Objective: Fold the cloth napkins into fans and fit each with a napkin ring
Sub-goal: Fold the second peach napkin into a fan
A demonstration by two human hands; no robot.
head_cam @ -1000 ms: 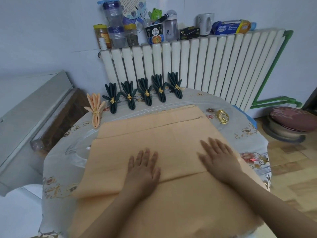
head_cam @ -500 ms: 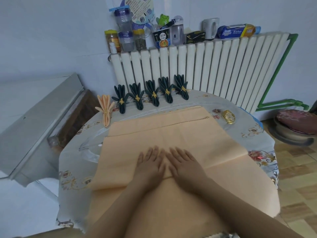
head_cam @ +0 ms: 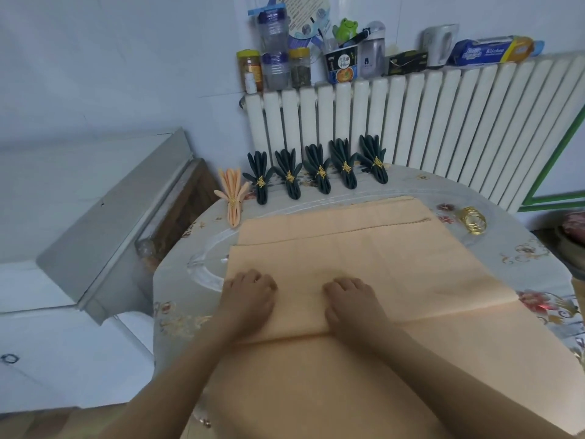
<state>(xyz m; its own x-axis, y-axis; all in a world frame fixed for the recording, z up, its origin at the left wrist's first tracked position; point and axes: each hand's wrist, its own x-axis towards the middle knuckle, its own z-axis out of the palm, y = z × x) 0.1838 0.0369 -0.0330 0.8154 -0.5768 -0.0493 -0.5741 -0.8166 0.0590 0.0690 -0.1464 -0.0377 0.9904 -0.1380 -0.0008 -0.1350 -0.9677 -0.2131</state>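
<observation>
On the peach napkin (head_cam: 364, 267), left hand (head_cam: 248, 299) and right hand (head_cam: 351, 304) have spread apart.

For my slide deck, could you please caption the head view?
Both hands, left and right, press a pleat into a peach napkin; six ringed fans line the table's far edge.

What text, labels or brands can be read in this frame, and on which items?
"Kitchen": on the long blue box lying on the radiator; its other print is too blurred to read.
Instant noodle cup: print too blurred to read.
Wall poster: print too small to read.
Jars and bottles: nothing legible.
</observation>
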